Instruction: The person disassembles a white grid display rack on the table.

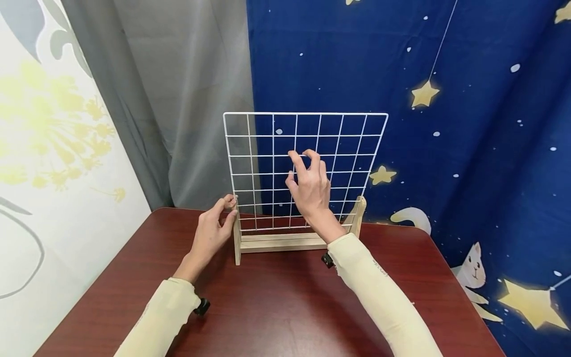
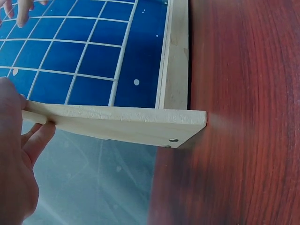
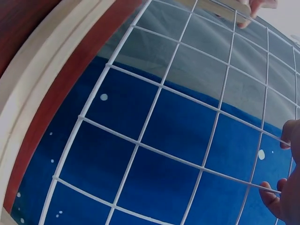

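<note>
A white wire grid panel [image 1: 308,114] stands upright in a pale wooden stand [image 1: 281,244], which has a side post at each end and a bar along the bottom. My left hand [image 1: 210,229] pinches the upper part of the stand's left post [image 1: 237,245], at the panel's left edge. In the left wrist view, its fingers [image 2: 40,140] lie against the wood, and screw heads show near the post's foot. Around the wires at the middle of the panel, my right hand [image 1: 311,191] curls its fingers. The right wrist view catches these fingertips [image 3: 269,197] at the wires.
The stand is on a dark red wooden table [image 1: 267,307], close to its far edge. Behind hang a grey curtain [image 1: 187,99] and a blue star-patterned curtain [image 1: 339,64]. A white patterned cloth [image 1: 53,208] is on the left.
</note>
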